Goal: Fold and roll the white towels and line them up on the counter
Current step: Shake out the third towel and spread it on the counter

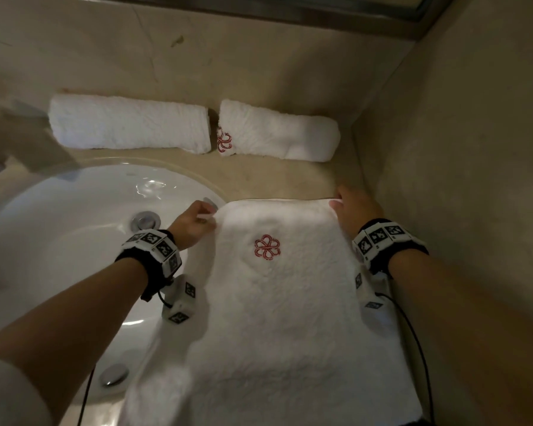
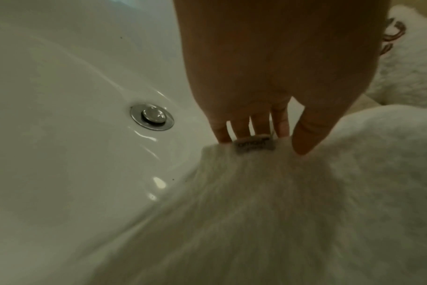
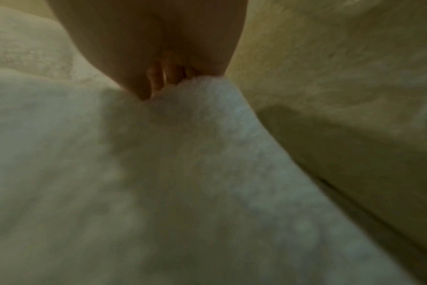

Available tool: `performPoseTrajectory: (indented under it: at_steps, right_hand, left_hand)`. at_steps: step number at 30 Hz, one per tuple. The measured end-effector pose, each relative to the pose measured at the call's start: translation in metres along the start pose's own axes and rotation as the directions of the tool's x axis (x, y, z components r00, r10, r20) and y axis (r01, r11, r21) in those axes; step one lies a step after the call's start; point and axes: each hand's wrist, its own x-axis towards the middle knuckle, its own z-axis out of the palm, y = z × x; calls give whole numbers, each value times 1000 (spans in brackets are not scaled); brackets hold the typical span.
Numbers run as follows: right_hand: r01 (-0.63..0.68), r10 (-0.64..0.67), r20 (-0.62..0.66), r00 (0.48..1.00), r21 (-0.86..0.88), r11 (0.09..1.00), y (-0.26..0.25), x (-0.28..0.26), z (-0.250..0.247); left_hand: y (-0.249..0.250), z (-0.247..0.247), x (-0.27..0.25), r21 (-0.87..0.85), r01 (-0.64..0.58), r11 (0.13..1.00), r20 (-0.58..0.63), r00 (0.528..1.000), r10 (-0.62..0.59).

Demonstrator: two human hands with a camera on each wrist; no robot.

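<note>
A white towel point(image 1: 277, 302) with a red flower emblem lies flat on the counter, its left part hanging over the sink. My left hand point(image 1: 194, 221) pinches its far left corner, thumb on top and fingers under, by a small label point(image 2: 255, 145). My right hand point(image 1: 350, 207) pinches the far right corner point(image 3: 202, 86) close to the side wall. Two rolled white towels stand in a row by the back wall: a plain one point(image 1: 130, 124) on the left and one with a red emblem point(image 1: 277, 133) to its right.
The white sink basin point(image 1: 74, 229) with a metal drain point(image 1: 145, 221) fills the left. A beige side wall point(image 1: 459, 179) stands close on the right. Bare counter point(image 1: 274, 179) lies between the flat towel and the rolls. A tap point(image 1: 19, 139) shows blurred at the far left.
</note>
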Motion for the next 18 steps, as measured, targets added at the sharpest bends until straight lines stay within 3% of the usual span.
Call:
performPoseTrajectory:
  at_steps: [3,6,9,12,15,18]
  right_hand:
    - [56,-65,-117,991,-76,996,9,-7,-2]
    - [120,-155,-172,973,-199,973,15,-12,-4]
    - [26,-42,-77,996,-196,980,18,-14,-7]
    - [32,-42,-39,998,-230,973,14,-14,-9]
    - [31,-57,-103,993,-240,970,10,-13,-12]
    - [-39,22,-159,987,-102,994,10,-10,-12]
  left_hand:
    - [15,3,-2,-32,3,999,105,995,0]
    - [23,1,-3,146,-40,988,163,986,16]
    - [24,-8,-6,238,-34,971,140,990,1]
    - [19,-22,-13,256,-25,966,147,989,-14]
    - [14,-32,-21,271,-10,963,117,993,-23]
    - [11,-40,-25,359,-44,932,42,999,31]
